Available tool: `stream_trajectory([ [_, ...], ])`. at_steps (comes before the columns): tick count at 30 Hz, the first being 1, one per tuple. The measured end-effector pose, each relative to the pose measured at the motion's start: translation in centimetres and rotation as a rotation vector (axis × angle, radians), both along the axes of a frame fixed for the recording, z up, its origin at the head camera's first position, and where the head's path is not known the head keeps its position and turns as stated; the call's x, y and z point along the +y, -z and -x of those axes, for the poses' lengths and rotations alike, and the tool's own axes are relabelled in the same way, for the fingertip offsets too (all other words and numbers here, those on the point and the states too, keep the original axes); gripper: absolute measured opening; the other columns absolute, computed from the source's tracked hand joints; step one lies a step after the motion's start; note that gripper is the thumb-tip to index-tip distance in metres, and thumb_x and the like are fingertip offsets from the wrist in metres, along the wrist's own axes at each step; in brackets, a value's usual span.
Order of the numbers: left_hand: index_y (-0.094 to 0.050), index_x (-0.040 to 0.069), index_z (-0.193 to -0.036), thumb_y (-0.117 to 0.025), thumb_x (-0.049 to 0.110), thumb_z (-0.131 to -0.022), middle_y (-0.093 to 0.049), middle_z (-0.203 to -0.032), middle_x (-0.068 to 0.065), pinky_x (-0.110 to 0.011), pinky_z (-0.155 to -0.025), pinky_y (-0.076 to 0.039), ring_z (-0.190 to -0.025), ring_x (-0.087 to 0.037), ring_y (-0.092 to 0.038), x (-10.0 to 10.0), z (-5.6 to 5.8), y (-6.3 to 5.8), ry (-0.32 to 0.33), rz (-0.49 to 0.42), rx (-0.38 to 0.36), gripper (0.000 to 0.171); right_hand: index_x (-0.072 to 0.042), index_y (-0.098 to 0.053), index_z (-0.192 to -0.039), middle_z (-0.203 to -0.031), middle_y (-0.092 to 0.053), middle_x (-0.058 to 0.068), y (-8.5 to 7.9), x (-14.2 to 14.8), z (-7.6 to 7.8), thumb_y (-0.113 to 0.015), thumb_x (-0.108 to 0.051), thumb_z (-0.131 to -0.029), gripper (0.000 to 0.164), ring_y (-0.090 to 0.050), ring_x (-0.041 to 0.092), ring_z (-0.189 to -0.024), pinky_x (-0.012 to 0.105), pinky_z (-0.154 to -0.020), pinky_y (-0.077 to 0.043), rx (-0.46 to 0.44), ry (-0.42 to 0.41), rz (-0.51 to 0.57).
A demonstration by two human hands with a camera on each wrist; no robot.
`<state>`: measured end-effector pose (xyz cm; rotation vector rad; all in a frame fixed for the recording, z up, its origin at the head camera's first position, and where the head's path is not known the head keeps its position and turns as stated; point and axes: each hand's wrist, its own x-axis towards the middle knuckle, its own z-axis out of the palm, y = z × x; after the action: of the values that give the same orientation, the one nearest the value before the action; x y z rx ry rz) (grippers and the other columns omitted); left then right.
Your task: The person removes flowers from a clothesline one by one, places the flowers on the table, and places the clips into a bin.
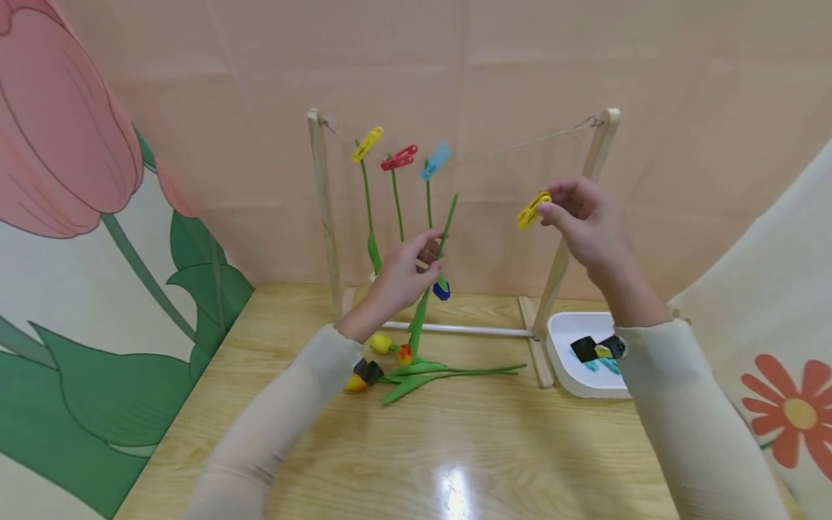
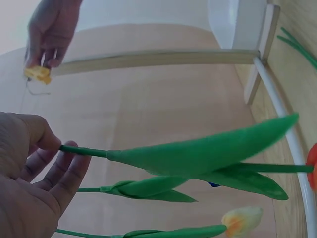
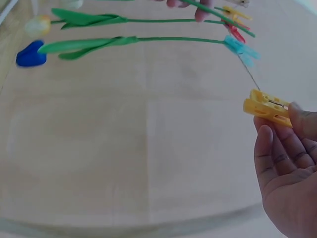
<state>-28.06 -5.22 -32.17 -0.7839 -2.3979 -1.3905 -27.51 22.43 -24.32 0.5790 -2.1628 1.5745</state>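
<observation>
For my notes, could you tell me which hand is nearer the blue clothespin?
Left. The left hand is just below the blue clothespin; the right hand is off to its right.

Rack (image 1: 325, 217) at table's (image 1: 455, 448) back, flowers (image 1: 396, 202) hanging from its string (image 1: 513, 148), tray (image 1: 572, 361) right

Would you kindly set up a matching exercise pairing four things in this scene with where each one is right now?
Things:
1. yellow peg
2. blue peg
3. green stem
4. white tray

Places:
A. on the table beside the rack's right foot
B. pinched in the right hand
C. clipped on the string, holding a hanging flower
D. held in the left hand

Pairs: 1-B, 2-C, 3-D, 4-A
</observation>
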Motion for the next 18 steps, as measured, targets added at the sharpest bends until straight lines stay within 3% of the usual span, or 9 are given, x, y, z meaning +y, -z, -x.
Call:
stream_trajectory([
  [5, -0.049, 0.009, -0.148, -0.061, 0.000, -0.095, -0.064, -0.115, -0.009, -0.026, -0.080, -0.058, -0.095, -0.016, -0.064, -0.7, -0.4, 0.5, 0.001, 0.018, -0.035, 0.055, -0.003, -0.066, -0.114, -0.097, -0.066, -0.008, 1.4, 1.4, -0.8, -0.065, -0.001, -0.097, 0.018, -0.063, 0.009, -0.081, 0.013, -0.075, -0.054, 0.024, 0.047, -0.071],
  [10, -0.048, 0.008, -0.149, -0.061, -0.002, -0.096, -0.064, -0.115, -0.014, -0.027, -0.079, -0.058, -0.094, -0.018, -0.064, -1.1, -0.5, 0.9, 0.015, 0.062, -0.012, 0.056, 0.004, -0.064, -0.117, -0.096, -0.066, -0.010, 2.8, 2.8, -1.1, -0.066, 0.000, -0.096, 0.022, -0.065, 0.006, -0.083, 0.013, -0.075, -0.055, 0.018, 0.073, -0.121],
  [18, -0.048, 0.010, -0.149, -0.059, -0.002, -0.096, -0.066, -0.114, -0.010, -0.022, -0.078, -0.057, -0.098, -0.016, -0.066, -1.1, -0.7, 1.5, 0.045, 0.226, 0.015, 0.055, -0.004, -0.062, -0.121, -0.099, -0.065, -0.011, 5.1, 4.9, -1.8, -0.065, -0.005, -0.098, 0.023, -0.063, 0.007, -0.085, 0.012, -0.076, -0.054, -0.072, 0.106, -0.102],
])
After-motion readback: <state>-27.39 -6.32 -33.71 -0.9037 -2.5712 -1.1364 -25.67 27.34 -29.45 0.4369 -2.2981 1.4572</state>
